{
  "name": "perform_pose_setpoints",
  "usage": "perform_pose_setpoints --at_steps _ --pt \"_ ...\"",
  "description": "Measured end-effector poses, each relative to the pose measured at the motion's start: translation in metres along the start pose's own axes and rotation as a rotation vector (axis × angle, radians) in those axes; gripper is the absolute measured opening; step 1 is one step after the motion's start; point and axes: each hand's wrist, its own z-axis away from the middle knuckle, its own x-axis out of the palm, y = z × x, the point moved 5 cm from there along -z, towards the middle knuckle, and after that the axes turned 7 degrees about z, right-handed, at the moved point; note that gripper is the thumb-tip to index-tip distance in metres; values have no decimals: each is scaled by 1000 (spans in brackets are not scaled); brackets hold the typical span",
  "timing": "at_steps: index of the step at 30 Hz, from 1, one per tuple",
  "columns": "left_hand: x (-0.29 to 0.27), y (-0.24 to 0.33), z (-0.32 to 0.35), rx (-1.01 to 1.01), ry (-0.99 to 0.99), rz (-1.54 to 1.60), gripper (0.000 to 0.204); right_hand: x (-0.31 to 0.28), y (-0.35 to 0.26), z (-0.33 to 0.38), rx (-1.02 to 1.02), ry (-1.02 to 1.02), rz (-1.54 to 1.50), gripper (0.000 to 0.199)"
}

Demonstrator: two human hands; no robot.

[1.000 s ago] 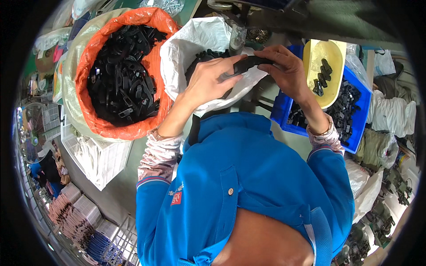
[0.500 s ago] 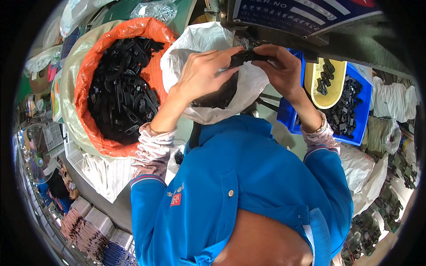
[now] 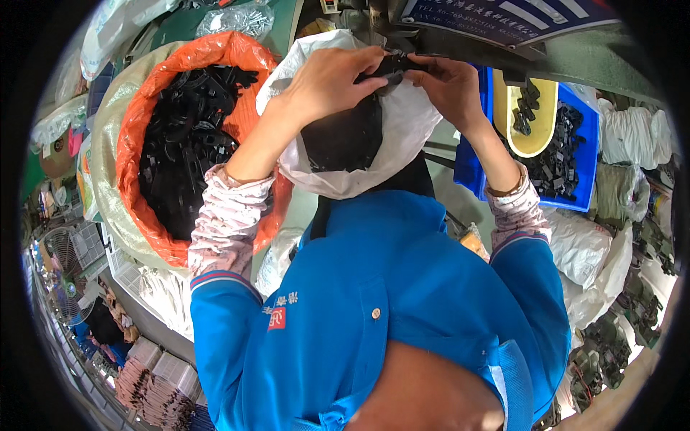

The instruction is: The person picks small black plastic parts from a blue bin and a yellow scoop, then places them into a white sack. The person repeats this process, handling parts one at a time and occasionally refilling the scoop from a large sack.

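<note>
My left hand (image 3: 332, 80) closes its fingers and thumb round one end of a black plastic part (image 3: 390, 66). At the part's other end, the fingers of my right hand (image 3: 451, 87) are closed on it. Both hands are above the far side of an open white sack (image 3: 411, 136), close to the dark machine; what the part touches there is hard to make out. Inside the sack the contents look dark. Left of it stands an orange-lined bag (image 3: 135, 144) with many black plastic parts (image 3: 188, 136).
At right, a blue bin (image 3: 586, 172) holds small black pieces, with a yellow tray (image 3: 533, 149) on top bearing several more. A metal machine with a dark blue plate (image 3: 496, 21) overhangs the far side. Clear-bagged screws (image 3: 237, 20) lie on the green table at the far left.
Both hands have moved farther away, toward the machine, with the black part between them. The part is seen at a different angle, and more of the white sack's inside shows.
</note>
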Motion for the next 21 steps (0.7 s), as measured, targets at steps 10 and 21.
perform_pose_setpoints --at_steps 10,21 --pt "-8 -5 22 -175 77 220 21 19 69 -53 -185 -335 1033 34" --pt "-3 0 26 46 197 117 25 22 186 -78 -217 -290 1026 37"
